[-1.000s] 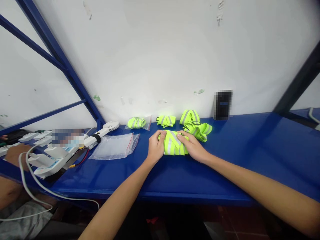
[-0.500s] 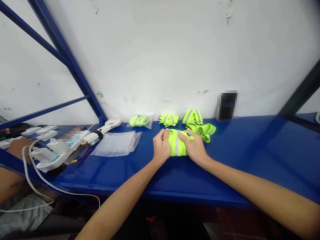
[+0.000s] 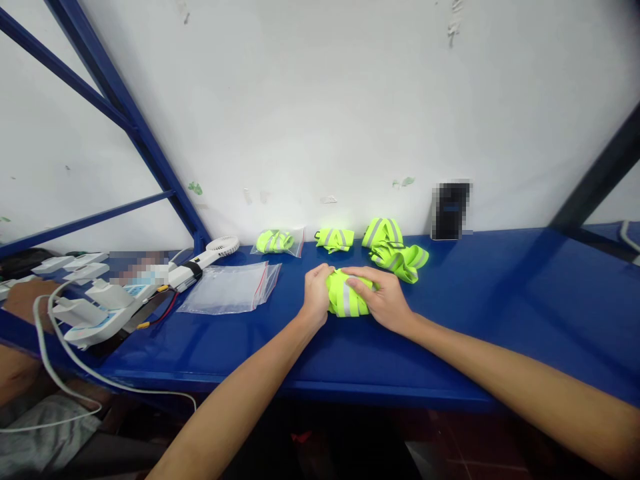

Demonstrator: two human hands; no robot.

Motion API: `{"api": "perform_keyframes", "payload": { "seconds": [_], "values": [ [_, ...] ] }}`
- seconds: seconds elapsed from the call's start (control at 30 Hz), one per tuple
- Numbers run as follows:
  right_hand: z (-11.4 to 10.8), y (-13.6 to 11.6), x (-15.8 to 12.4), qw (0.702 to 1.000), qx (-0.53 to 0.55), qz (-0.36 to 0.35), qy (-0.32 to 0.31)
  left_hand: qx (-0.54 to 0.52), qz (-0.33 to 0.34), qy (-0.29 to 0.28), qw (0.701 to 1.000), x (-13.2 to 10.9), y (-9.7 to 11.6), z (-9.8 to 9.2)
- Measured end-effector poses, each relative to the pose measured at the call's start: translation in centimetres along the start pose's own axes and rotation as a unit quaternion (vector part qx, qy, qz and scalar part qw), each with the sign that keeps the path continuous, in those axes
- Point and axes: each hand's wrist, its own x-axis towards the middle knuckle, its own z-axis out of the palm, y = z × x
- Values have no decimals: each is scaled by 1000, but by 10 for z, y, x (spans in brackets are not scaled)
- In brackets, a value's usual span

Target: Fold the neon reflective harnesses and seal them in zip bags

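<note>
A folded reflective strap bundle (image 3: pixel 346 299), neon yellow with silver stripes, is between my hands over the blue table. My left hand (image 3: pixel 317 292) is closed round its left side. My right hand (image 3: pixel 383 295) grips it from the right, with the thumb lying across the front and fingers over the top. Some fingers of both hands are hidden behind the bundle. Just beyond it lie a loose reflective strap (image 3: pixel 403 259) and a smaller folded strap (image 3: pixel 335 239). Another strap (image 3: pixel 275 241) is inside a clear zip bag near the wall.
Clear zip bags (image 3: pixel 225 288) lie in a stack on the left of the blue table (image 3: pixel 470 320). Past them are a white handheld fan (image 3: pixel 223 247) and a power strip (image 3: pixel 95 328) with cables. A blurred dark object (image 3: pixel 451 210) leans on the wall. Another person's arm (image 3: pixel 30 303) is far left.
The bundle looks more compact and sits slightly lower and further left. My left thumb has moved off its front, and my right hand now reaches further over the top.
</note>
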Motion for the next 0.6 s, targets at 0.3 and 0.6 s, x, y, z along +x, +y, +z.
{"api": "perform_keyframes", "payload": {
  "seconds": [0.3, 0.6],
  "values": [
    [-10, 0, 4, 995, -15, 33, -94, 8, 91, -6, 996, -5, 1, -2],
    [-14, 2, 1, 991, -7, -7, -134, 3, 43, -75, 996, 1, -1, -7]
  ]
}}
